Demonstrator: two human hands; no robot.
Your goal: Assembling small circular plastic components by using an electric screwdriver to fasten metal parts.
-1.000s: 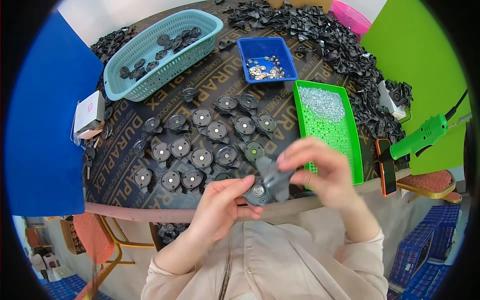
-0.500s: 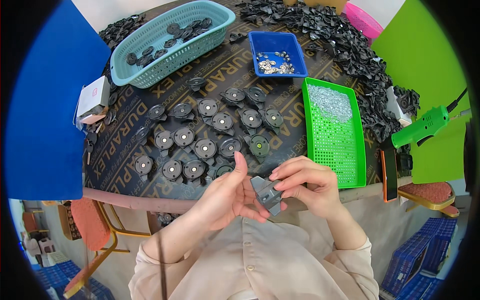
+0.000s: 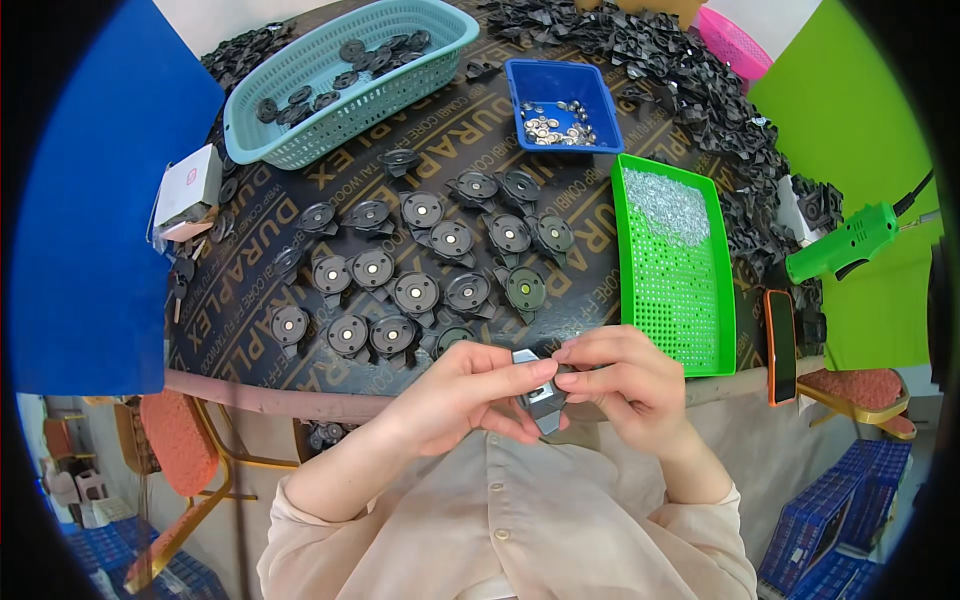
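Just above the table's near edge, both my hands grip one small dark grey plastic part (image 3: 545,403) with angled ends. My left hand (image 3: 465,395) is closed on its left side, the thumb lying across the top. At its right end the fingers of my right hand (image 3: 630,385) pinch together; they hide part of it, and I cannot make out anything smaller between them. Beyond my hands, several black round-topped parts (image 3: 416,292) with metal centres lie spread over the dark table. One of them, a disc part (image 3: 525,288), has a greenish centre.
A green tray (image 3: 727,300) of small screws stands on the right, below a blue bin (image 3: 565,75) with round metal pieces. Far left is a teal basket (image 3: 350,105) of black discs. Black parts (image 3: 700,90) heap along the back right. A phone (image 3: 781,345) and green electric screwdriver (image 3: 845,243) are at right.
My left thumb has come down from its raised position onto the grey part. The right fingers have drawn closer together at its upper end, and the part has turned slightly.
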